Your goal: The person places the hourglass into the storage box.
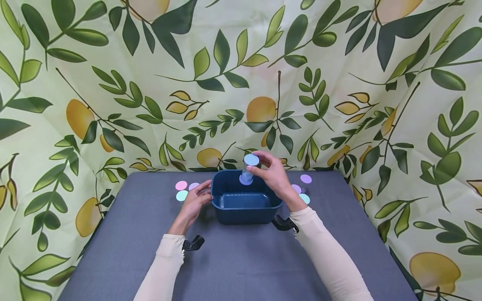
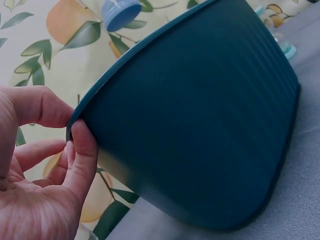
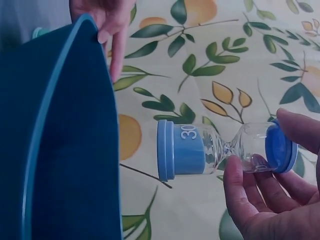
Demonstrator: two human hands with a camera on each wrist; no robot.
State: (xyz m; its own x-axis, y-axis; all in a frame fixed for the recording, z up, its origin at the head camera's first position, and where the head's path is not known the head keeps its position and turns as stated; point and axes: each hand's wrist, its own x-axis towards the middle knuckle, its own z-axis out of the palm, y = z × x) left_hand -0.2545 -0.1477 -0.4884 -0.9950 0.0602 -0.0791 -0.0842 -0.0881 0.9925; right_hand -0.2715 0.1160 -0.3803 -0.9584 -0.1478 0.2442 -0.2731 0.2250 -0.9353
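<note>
A blue sand timer [image 1: 246, 179] is held upright in my right hand [image 1: 276, 177], above the dark blue plastic bin [image 1: 246, 216]. In the right wrist view, the thumb and fingers grip the clear glass of the timer [image 3: 190, 150] near one blue cap; blue sand and the number 30 show at the other end. My left hand [image 1: 193, 202] is at the bin's left side. The left wrist view has the thumb and index finger of that hand [image 2: 50, 155] pinching the rim of the bin [image 2: 200, 115]. The part of the bin's floor that shows is bare.
Left of the bin stand more timers, with pink [image 1: 181, 185], mint [image 1: 182, 195] and lilac [image 1: 193, 186] tops. To its right are other lilac [image 1: 306, 179] and mint [image 1: 304, 198] ones, partly behind my right arm. A leaf-and-lemon cloth [image 1: 226, 138] hangs behind the grey table [image 1: 233, 263].
</note>
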